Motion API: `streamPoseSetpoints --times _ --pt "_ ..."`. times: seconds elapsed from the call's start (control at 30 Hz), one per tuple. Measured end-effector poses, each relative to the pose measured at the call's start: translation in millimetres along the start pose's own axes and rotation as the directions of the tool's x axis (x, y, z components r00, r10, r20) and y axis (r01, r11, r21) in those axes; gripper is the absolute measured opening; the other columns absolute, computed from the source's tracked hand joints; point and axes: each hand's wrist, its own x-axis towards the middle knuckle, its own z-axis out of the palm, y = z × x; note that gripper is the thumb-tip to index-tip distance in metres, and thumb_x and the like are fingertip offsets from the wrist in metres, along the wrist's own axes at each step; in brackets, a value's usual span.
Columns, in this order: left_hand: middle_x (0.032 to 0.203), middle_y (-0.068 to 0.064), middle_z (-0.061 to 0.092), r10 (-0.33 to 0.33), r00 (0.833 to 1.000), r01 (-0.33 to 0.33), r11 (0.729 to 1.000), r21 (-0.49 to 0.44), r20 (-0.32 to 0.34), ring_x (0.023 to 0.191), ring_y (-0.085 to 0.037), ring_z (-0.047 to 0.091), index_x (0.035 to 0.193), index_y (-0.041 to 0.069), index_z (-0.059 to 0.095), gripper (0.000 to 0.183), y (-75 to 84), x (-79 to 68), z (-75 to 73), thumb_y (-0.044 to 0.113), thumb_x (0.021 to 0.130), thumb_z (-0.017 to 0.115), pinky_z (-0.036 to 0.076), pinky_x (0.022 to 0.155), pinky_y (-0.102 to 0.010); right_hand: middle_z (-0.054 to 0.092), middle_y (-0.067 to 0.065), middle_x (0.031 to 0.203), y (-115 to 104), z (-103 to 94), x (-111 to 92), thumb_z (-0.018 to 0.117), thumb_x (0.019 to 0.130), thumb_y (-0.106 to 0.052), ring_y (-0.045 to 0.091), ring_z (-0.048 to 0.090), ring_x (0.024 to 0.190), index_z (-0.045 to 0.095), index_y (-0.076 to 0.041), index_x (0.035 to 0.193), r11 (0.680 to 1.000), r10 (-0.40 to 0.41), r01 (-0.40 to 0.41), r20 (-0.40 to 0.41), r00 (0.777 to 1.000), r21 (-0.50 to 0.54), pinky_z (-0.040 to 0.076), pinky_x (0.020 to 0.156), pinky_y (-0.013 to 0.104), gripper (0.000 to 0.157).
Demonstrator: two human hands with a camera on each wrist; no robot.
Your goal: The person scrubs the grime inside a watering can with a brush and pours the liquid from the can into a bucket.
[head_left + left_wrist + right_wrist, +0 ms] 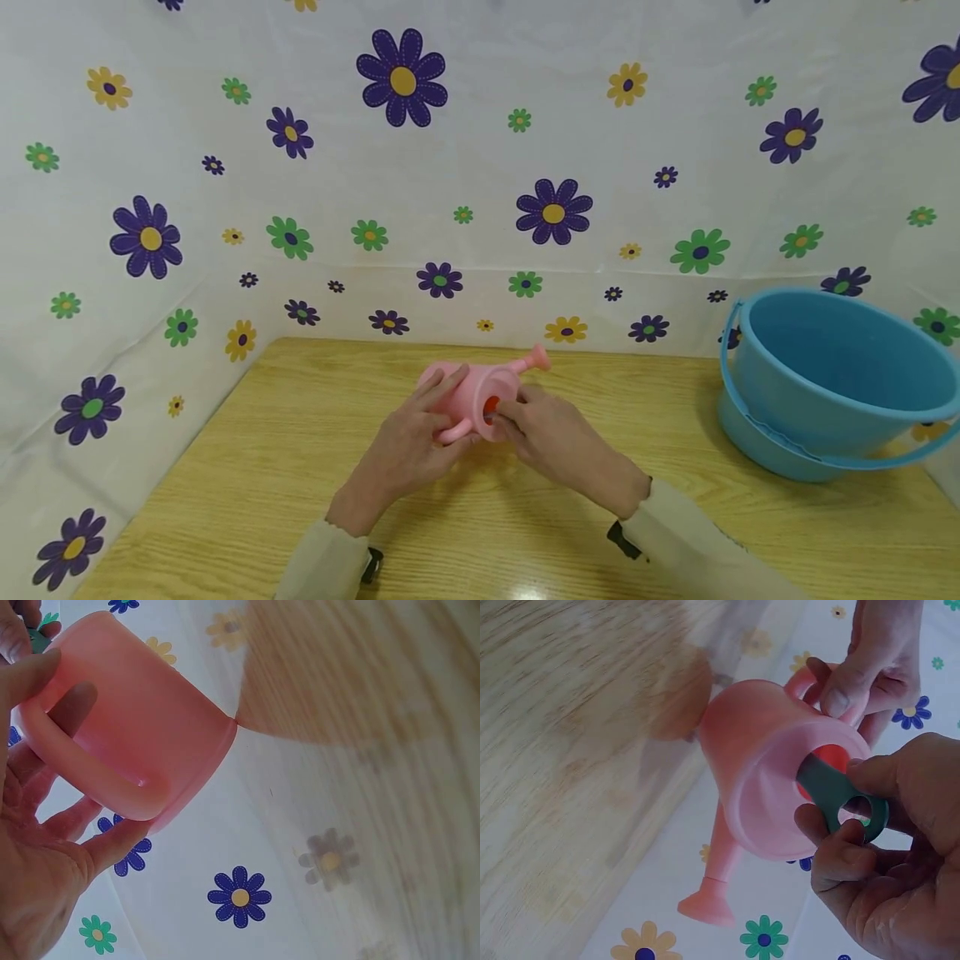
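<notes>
A pink toy watering can (463,390) is tipped on its side over the table, its round opening turned toward my right hand (555,433). My left hand (411,437) grips the can by its curved handle (97,772), with fingers spread against the body. In the right wrist view, my right fingers pinch a dark green handle with a ring-shaped end (829,791). Its far end reaches into the can's opening and is hidden inside. Something bright red-orange (834,759) shows within the opening. The spout (712,900) points away from my left hand.
A large blue bucket (787,450) with its carrying handle lowered stands at the right of the wooden table (285,467). A white flower-printed sheet (480,167) hangs behind the table and along its left side.
</notes>
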Motion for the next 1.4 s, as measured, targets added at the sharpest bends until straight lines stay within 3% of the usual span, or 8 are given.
streamPoseSetpoints --times 0.2,0.43,0.7,0.9,1.07,1.4 --pt "0.154 -0.013 0.053 0.009 1.000 -0.009 1.000 -0.004 -0.012 0.147 -0.037 0.045 0.058 0.012 0.063 0.040 -0.7 0.7 -0.3 0.033 0.088 0.082 0.041 0.118 -0.048 0.063 0.004 0.077 -2 -9.2 2 0.071 0.094 -0.009 0.011 0.050 0.066 0.070 -0.007 0.090 0.999 0.049 -0.049 -0.013 0.999 0.019 0.045 0.059 0.016 0.005" --pt "0.155 -0.013 0.052 0.005 1.000 -0.005 1.000 -0.001 -0.013 0.147 -0.039 0.043 0.061 0.010 0.067 0.039 -1.7 1.0 -1.6 0.034 0.087 0.082 0.042 0.117 -0.049 0.049 -0.001 0.067 -2 -25.7 3 0.071 0.095 -0.011 0.009 0.040 0.061 0.072 -0.005 0.087 0.988 0.130 -0.133 0.036 0.991 0.079 0.035 0.055 0.016 0.010" --pt "0.155 -0.013 0.051 -0.009 1.000 0.009 1.000 -0.004 0.001 0.148 -0.040 0.042 0.065 0.007 0.071 0.037 -1.8 0.0 -2.9 0.035 0.087 0.082 0.043 0.116 -0.050 0.045 -0.004 0.061 -3 -35.5 5 0.069 0.095 -0.009 0.006 0.035 0.058 0.073 -0.005 0.085 0.989 0.115 -0.116 0.022 0.993 0.096 0.030 0.052 0.015 0.012" --pt "0.156 -0.012 0.051 -0.013 1.000 0.013 1.000 -0.009 -0.004 0.148 -0.039 0.042 0.068 0.007 0.074 0.035 -2.4 -0.9 -2.1 0.035 0.087 0.082 0.041 0.117 -0.049 0.041 -0.007 0.060 -3 -30.9 5 0.067 0.096 -0.007 0.005 0.035 0.057 0.069 -0.005 0.079 0.974 0.133 -0.141 0.057 0.989 0.179 0.030 0.054 0.016 0.018" --pt "0.156 -0.012 0.051 -0.022 1.000 0.022 1.000 -0.017 -0.006 0.149 -0.038 0.042 0.067 0.008 0.073 0.035 -2.1 -1.5 -1.8 0.035 0.087 0.083 0.042 0.117 -0.049 0.035 -0.009 0.059 0 -23.9 7 0.065 0.097 -0.007 0.002 0.032 0.053 0.062 -0.009 0.073 0.930 0.200 -0.223 0.106 0.974 0.292 0.027 0.053 0.016 0.024" --pt "0.156 -0.012 0.051 -0.006 1.000 0.006 1.000 -0.003 -0.006 0.148 -0.039 0.043 0.066 0.007 0.072 0.036 -2.4 -1.4 -0.2 0.034 0.087 0.082 0.043 0.116 -0.050 0.044 -0.008 0.060 4 -12.4 7 0.061 0.099 -0.013 0.004 0.036 0.050 0.073 -0.009 0.086 0.796 0.348 -0.414 0.226 0.910 0.443 0.026 0.047 0.017 0.019"
